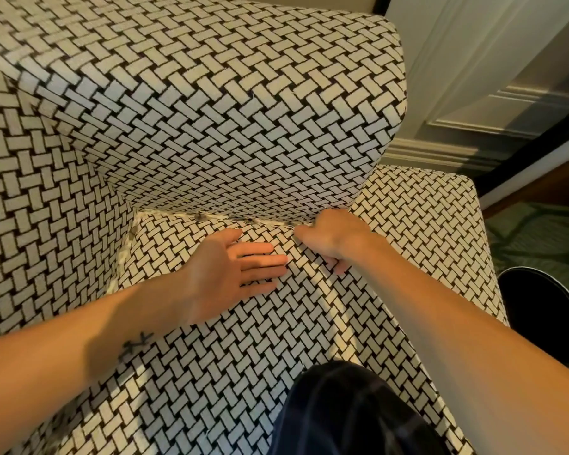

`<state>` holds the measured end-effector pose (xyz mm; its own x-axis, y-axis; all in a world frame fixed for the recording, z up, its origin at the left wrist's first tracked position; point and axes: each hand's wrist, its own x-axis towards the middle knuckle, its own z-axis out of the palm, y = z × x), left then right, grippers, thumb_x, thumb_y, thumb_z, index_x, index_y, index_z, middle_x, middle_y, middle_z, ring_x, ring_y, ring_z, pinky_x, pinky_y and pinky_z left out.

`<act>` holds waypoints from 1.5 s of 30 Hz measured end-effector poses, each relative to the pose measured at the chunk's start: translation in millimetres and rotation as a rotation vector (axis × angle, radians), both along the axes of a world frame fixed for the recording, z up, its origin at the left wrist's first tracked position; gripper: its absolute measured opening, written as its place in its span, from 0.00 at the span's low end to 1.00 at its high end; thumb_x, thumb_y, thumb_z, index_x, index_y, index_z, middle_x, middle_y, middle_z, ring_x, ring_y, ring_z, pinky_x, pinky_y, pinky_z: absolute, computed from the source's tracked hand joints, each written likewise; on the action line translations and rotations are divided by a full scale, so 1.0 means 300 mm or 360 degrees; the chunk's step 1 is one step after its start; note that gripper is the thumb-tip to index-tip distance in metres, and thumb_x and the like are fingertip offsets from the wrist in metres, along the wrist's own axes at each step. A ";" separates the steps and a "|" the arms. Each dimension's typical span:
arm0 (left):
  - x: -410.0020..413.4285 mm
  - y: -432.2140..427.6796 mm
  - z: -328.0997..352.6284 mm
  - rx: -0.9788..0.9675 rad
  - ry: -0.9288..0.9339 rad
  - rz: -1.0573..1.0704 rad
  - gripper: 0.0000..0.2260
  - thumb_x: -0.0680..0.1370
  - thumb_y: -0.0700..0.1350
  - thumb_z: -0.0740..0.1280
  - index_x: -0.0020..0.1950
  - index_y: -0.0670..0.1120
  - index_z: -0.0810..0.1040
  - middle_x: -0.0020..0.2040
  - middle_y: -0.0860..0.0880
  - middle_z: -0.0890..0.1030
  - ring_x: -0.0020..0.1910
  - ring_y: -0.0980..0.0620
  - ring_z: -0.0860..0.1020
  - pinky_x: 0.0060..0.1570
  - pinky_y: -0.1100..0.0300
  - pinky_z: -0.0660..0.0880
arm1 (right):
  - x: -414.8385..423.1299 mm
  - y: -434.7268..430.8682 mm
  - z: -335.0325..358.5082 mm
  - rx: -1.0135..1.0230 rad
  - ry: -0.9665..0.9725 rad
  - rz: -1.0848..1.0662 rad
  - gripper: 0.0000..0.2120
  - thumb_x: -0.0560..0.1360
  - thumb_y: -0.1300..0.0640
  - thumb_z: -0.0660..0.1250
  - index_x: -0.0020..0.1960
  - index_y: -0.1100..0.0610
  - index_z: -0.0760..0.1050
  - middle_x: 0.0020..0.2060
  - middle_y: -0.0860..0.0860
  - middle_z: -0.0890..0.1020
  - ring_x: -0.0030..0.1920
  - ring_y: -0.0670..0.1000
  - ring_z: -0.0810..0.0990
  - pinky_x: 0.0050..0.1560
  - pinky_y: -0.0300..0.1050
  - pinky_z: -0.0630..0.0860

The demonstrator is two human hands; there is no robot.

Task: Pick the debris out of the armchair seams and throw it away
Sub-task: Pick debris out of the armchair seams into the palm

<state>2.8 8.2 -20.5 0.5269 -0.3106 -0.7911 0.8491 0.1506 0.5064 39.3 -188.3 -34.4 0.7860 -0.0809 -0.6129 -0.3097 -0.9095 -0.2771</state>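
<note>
An armchair [211, 126] in black-and-cream woven-pattern fabric fills the head view. The seam [243, 221] between seat cushion and backrest is spread apart, and small dark bits of debris [199, 218] lie along it. My left hand [230, 267] presses flat on the seat cushion just below the seam, fingers together and pointing right, holding nothing. My right hand [329, 236] is at the right end of the seam, fingers curled and pinched near the fabric. Whether it holds any debris is hidden.
A round black waste bin [546, 316] stands on green patterned carpet [536, 234] to the right of the armchair's right arm [440, 224]. White panelled wall and baseboard [457, 152] lie behind. My dark-clad knee [352, 412] rests on the seat front.
</note>
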 end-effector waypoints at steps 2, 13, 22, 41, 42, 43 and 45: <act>0.003 0.001 -0.005 -0.0006 -0.0003 -0.0033 0.27 0.87 0.53 0.46 0.67 0.36 0.76 0.58 0.36 0.85 0.62 0.39 0.82 0.66 0.42 0.75 | 0.017 0.007 0.007 0.0083 0.0102 -0.0083 0.20 0.82 0.42 0.58 0.46 0.57 0.76 0.39 0.52 0.79 0.33 0.50 0.80 0.32 0.42 0.78; 0.010 0.010 -0.024 -0.0032 -0.0025 -0.0146 0.24 0.87 0.50 0.47 0.68 0.36 0.74 0.59 0.38 0.85 0.60 0.43 0.84 0.62 0.46 0.77 | 0.003 -0.114 -0.031 0.0787 0.0396 -0.0340 0.20 0.84 0.50 0.62 0.74 0.51 0.69 0.26 0.47 0.64 0.24 0.46 0.63 0.36 0.42 0.81; 0.010 0.013 -0.030 -0.0083 -0.0027 -0.0161 0.24 0.87 0.50 0.48 0.69 0.36 0.73 0.60 0.39 0.85 0.61 0.43 0.83 0.63 0.46 0.77 | 0.060 -0.019 0.000 0.1001 0.0713 -0.0814 0.03 0.83 0.61 0.61 0.55 0.61 0.70 0.26 0.48 0.72 0.20 0.42 0.62 0.17 0.31 0.60; 0.013 0.019 -0.042 -0.0124 -0.0018 -0.0150 0.24 0.87 0.51 0.48 0.71 0.37 0.72 0.60 0.38 0.84 0.61 0.42 0.83 0.59 0.46 0.78 | 0.004 0.004 -0.053 0.1228 0.0287 -0.1243 0.08 0.81 0.59 0.68 0.53 0.64 0.74 0.22 0.48 0.74 0.19 0.44 0.64 0.19 0.34 0.65; 0.013 0.019 -0.042 -0.0133 -0.0018 -0.0149 0.24 0.87 0.51 0.48 0.71 0.36 0.71 0.60 0.38 0.84 0.61 0.42 0.83 0.60 0.46 0.78 | 0.002 0.011 -0.059 0.1216 0.0231 -0.1291 0.07 0.81 0.60 0.67 0.52 0.65 0.74 0.21 0.49 0.73 0.18 0.44 0.64 0.18 0.34 0.65; 0.012 0.020 -0.043 -0.0140 -0.0017 -0.0147 0.24 0.87 0.51 0.48 0.71 0.36 0.71 0.60 0.38 0.84 0.61 0.41 0.83 0.60 0.46 0.78 | 0.001 0.015 -0.065 0.1214 0.0185 -0.1328 0.07 0.81 0.61 0.67 0.51 0.66 0.75 0.20 0.49 0.73 0.18 0.44 0.63 0.19 0.34 0.66; 0.013 0.022 -0.045 -0.0155 -0.0018 -0.0142 0.24 0.86 0.51 0.49 0.71 0.36 0.71 0.61 0.37 0.84 0.61 0.41 0.83 0.61 0.46 0.77 | -0.003 0.018 -0.071 0.1240 0.0132 -0.1362 0.06 0.82 0.62 0.66 0.51 0.66 0.75 0.19 0.49 0.73 0.19 0.45 0.63 0.19 0.35 0.67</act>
